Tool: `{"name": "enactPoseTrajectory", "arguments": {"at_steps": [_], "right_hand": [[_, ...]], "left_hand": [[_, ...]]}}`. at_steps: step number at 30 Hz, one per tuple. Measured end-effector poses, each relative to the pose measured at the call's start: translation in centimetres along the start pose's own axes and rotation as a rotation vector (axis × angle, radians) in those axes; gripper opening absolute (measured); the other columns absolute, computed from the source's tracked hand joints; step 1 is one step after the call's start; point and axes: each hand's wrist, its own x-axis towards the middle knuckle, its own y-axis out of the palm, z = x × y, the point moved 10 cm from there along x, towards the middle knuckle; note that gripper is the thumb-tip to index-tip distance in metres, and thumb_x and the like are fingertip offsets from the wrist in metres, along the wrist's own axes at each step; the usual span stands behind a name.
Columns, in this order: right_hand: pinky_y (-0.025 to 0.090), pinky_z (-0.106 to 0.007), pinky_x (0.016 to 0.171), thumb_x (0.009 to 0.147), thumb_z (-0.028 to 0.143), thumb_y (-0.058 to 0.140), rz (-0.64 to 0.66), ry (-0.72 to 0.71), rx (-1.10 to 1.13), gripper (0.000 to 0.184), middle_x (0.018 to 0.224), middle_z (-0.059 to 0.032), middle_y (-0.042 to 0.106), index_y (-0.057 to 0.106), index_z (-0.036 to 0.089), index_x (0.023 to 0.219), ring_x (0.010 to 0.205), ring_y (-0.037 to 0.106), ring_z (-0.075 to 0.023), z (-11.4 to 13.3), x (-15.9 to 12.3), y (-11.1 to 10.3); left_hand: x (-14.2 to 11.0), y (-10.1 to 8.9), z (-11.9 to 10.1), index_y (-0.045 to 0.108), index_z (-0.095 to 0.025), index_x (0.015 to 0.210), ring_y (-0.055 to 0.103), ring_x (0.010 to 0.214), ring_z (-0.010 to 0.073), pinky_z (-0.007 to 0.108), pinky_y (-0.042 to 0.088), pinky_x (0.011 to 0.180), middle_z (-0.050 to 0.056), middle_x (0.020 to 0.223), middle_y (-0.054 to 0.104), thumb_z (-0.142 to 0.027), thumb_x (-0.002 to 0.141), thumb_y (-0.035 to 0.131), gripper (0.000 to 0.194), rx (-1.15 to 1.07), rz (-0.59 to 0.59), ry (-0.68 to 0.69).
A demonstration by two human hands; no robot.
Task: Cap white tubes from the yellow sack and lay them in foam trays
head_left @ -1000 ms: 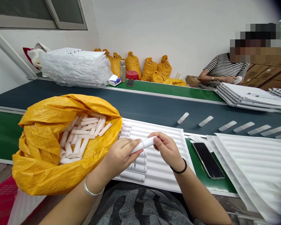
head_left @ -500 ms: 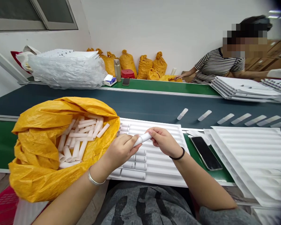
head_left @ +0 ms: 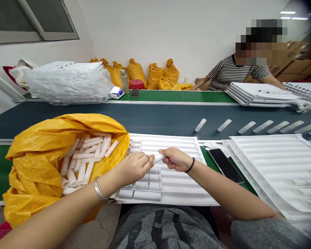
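Both my hands grip one white plastic tube [head_left: 159, 158] between them. My left hand [head_left: 137, 166] is closed around its left end, which the fingers hide. At the other end, the thumb and fingers of my right hand [head_left: 175, 159] pinch it. Under my hands lies a white ribbed tray [head_left: 181, 185], with several printed white tubes [head_left: 147, 195] in rows on its left side. To the left, an open yellow woven sack [head_left: 33, 155] holds a heap of plain white tubes [head_left: 84, 158].
A smartphone [head_left: 225, 165] lies right of the tray, beside stacked white trays [head_left: 269, 166]. Several tubes [head_left: 224, 125] rest on the dark conveyor belt [head_left: 155, 116]. Across it, a person in a striped shirt [head_left: 223, 74] sits near stacked white sheets [head_left: 259, 93].
My left fingers have closed further over the tube's left end, so less of it shows. The view has shifted slightly. The person's gloved hand opposite has come lower.
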Motion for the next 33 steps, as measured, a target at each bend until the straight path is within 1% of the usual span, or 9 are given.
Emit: {"name": "enactPoseTrajectory", "arguments": {"at_steps": [4, 10, 13, 16, 22, 26, 28, 31, 33], "right_hand": [[0.016, -0.015, 0.035, 0.084, 0.041, 0.058, 0.038, 0.019, -0.008, 0.030, 0.047, 0.0066, 0.042, 0.048, 0.016, 0.071, 0.038, 0.022, -0.0029, -0.7, 0.1, 0.2], [0.043, -0.022, 0.053, 0.081, 0.050, 0.061, 0.125, -0.431, -0.150, 0.048, 0.074, 0.0001, 0.058, 0.057, 0.017, 0.115, 0.058, 0.049, -0.0085, 3.3, -1.8, 0.6], [0.046, -0.025, 0.062, 0.080, 0.047, 0.064, 0.141, -0.549, -0.252, 0.041, 0.079, -0.0009, 0.058, 0.062, 0.016, 0.107, 0.064, 0.050, -0.0095, 4.0, -2.5, 0.5], [0.047, -0.027, 0.064, 0.083, 0.049, 0.060, 0.162, -0.617, -0.247, 0.040, 0.080, -0.0028, 0.059, 0.064, 0.014, 0.103, 0.065, 0.051, -0.0102, 4.2, -2.9, 0.3], [0.046, -0.026, 0.060, 0.088, 0.050, 0.053, 0.141, -0.645, -0.319, 0.040, 0.072, -0.0016, 0.057, 0.063, 0.015, 0.105, 0.061, 0.051, -0.0112, 4.1, -4.9, 0.3], [0.046, -0.028, 0.068, 0.082, 0.047, 0.062, 0.255, -0.680, -0.795, 0.033, 0.085, -0.0049, 0.062, 0.069, 0.018, 0.097, 0.074, 0.056, -0.0153, 2.1, -5.8, 2.6], [0.046, -0.029, 0.072, 0.075, 0.042, 0.071, 0.115, -0.725, -0.992, 0.027, 0.087, -0.0053, 0.061, 0.071, 0.018, 0.088, 0.079, 0.056, -0.0173, 2.4, -4.6, 1.1], [0.045, -0.028, 0.071, 0.080, 0.035, 0.067, -0.400, -0.613, -1.018, 0.019, 0.081, -0.0032, 0.061, 0.068, 0.017, 0.087, 0.076, 0.056, -0.0162, 5.5, -1.2, -6.7], [0.046, -0.029, 0.076, 0.088, 0.030, 0.056, -0.644, -0.541, -0.981, 0.022, 0.091, -0.0056, 0.063, 0.064, 0.015, 0.101, 0.083, 0.057, -0.0164, 8.1, 1.1, -11.8]], "left_hand": [[0.0, 0.1, 0.1, 0.046, -0.009, 0.115, 0.055, 0.062, 0.0171, 0.030, 0.048, 0.056, 0.003, 0.070, 0.057, -0.013, 0.089, 0.048, 0.026, -0.029, 0.015, 0.008], [-0.1, -0.6, 2.8, 0.049, -0.012, 0.117, 0.059, 0.069, 0.0175, 0.029, 0.050, 0.064, 0.004, 0.075, 0.059, -0.027, 0.092, 0.051, 0.030, -0.180, -0.067, -0.245], [-0.3, 0.0, 3.6, 0.026, -0.012, 0.141, 0.061, 0.073, 0.0194, 0.032, 0.051, 0.067, 0.006, 0.082, 0.063, -0.035, 0.092, 0.050, 0.059, -0.349, -0.038, -0.379], [0.0, 1.0, 3.8, 0.003, -0.015, 0.148, 0.062, 0.073, 0.0194, 0.031, 0.050, 0.066, 0.005, 0.083, 0.064, -0.037, 0.092, 0.049, 0.076, -0.523, 0.036, -0.515], [0.5, 0.8, 2.1, 0.007, -0.021, 0.149, 0.063, 0.078, 0.0196, 0.031, 0.051, 0.070, 0.006, 0.090, 0.065, -0.038, 0.093, 0.047, 0.071, -0.619, -0.013, -0.504], [0.5, 1.5, 1.3, 0.008, -0.021, 0.149, 0.064, 0.076, 0.0189, 0.029, 0.053, 0.067, 0.005, 0.090, 0.066, -0.038, 0.087, 0.059, 0.082, -0.641, 0.121, -0.445], [0.8, -0.7, 1.9, 0.023, -0.023, 0.147, 0.064, 0.089, 0.0226, 0.032, 0.054, 0.073, 0.009, 0.103, 0.065, -0.040, 0.083, 0.064, 0.077, -0.566, 0.085, -0.432], [0.9, -7.8, 3.3, 0.051, -0.028, 0.129, 0.060, 0.102, 0.0233, 0.035, 0.053, 0.084, 0.009, 0.113, 0.062, -0.035, 0.088, 0.057, 0.042, -0.465, -0.156, -0.479], [0.5, -12.4, 3.1, 0.054, -0.033, 0.125, 0.062, 0.094, 0.0209, 0.033, 0.055, 0.079, 0.006, 0.105, 0.064, -0.037, 0.092, 0.048, 0.034, -0.458, -0.300, -0.466]]}}
